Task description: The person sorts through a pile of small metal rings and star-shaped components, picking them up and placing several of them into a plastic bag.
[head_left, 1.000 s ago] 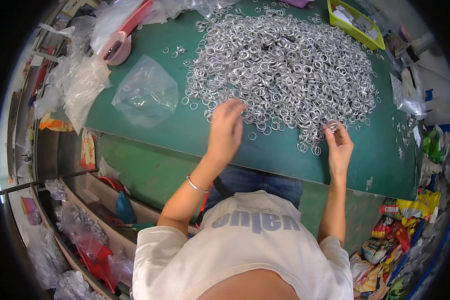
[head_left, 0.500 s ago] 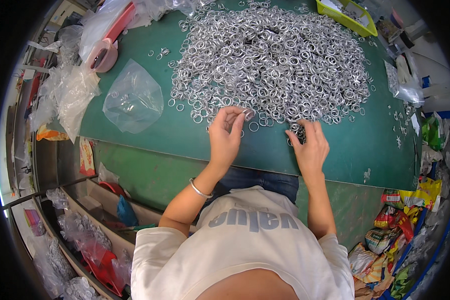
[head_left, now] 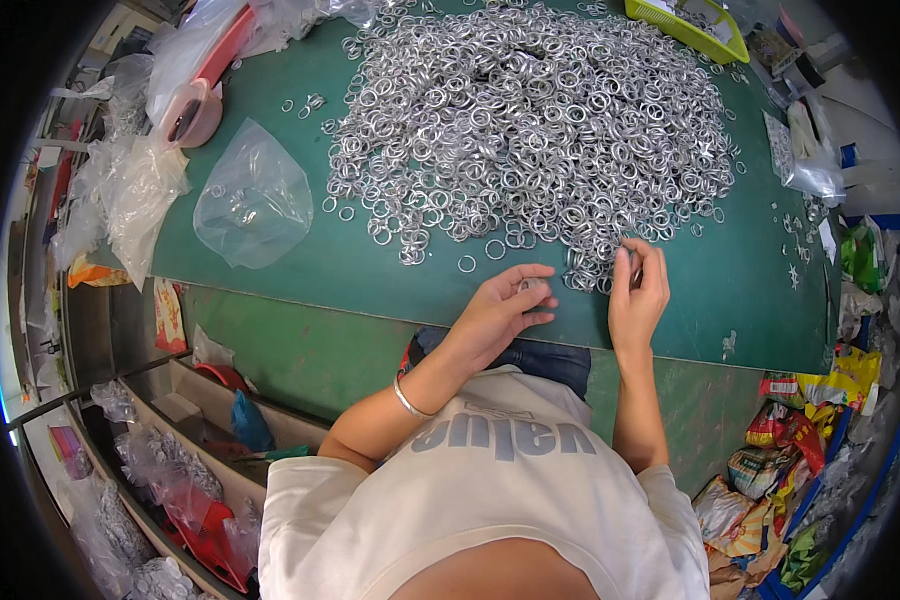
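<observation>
A large heap of silver metal rings [head_left: 530, 130] covers the far middle of the green table [head_left: 360, 285]. My left hand [head_left: 500, 312] is at the table's near edge, palm turned inward. Its thumb and fingers are closed on silver rings [head_left: 530, 285], of which only a little shows. My right hand [head_left: 640, 295] is at the heap's near right edge, beside a small cluster of rings [head_left: 588, 268]. Its thumb and fingers are curled together, and what lies between them is mostly hidden. A few single rings [head_left: 467, 264] lie apart at the heap's front.
A clear plastic bag [head_left: 253, 205] lies flat on the left, with a few rings at it. Beyond it stands a pink container [head_left: 195, 115]. A yellow-green basket [head_left: 690, 28] is at the far right. Small silver pieces [head_left: 793, 250] are scattered along the right side.
My left hand has moved from the heap's front edge toward me and to the right, closer to my right hand. My right hand has shifted slightly right, off the small ring cluster.
</observation>
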Demonstrator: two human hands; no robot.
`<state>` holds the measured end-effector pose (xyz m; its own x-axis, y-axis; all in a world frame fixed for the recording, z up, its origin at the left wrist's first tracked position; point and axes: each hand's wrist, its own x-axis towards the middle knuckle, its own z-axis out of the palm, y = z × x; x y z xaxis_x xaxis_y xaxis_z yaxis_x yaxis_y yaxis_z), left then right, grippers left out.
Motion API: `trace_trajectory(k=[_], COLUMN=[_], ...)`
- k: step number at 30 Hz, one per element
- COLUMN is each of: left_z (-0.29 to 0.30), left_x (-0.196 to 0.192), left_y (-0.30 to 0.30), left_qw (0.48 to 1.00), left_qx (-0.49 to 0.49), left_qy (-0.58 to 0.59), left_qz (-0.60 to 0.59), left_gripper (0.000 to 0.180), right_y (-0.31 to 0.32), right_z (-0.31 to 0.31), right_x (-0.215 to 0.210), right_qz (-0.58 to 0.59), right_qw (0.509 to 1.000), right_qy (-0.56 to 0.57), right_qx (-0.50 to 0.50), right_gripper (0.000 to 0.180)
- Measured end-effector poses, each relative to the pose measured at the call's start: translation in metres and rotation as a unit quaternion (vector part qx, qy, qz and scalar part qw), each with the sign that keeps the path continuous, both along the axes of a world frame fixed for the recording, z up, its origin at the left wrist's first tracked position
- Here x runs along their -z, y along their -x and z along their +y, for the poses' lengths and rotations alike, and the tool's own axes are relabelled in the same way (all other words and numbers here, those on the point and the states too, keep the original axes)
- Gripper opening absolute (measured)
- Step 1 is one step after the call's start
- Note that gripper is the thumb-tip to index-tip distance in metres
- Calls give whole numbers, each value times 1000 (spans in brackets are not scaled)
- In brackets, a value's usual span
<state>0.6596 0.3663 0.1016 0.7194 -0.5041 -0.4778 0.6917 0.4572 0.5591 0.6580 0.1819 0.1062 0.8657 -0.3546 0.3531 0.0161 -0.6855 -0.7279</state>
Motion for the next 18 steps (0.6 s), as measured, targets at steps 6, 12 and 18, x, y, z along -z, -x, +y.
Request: trace_trajectory(k=[6, 12, 18], left_z=[-11, -40, -40], left_x=[-1, 13, 15], left_y=[-5, -18, -25], left_qw=[907, 693, 860], left_qx=[4, -20, -53], left_qy=[-297, -520, -342], left_qz=[-299, -499, -375], left_gripper=[15, 17, 9], right_y=[21, 33, 39], right_z=[6, -27, -53], right_x=[1, 0, 0], right_qz=[74, 69, 68], right_qw=[984, 892, 711], right_qy=[142, -447, -688], right_qx=[-78, -16, -129], right_gripper=[28, 14, 12])
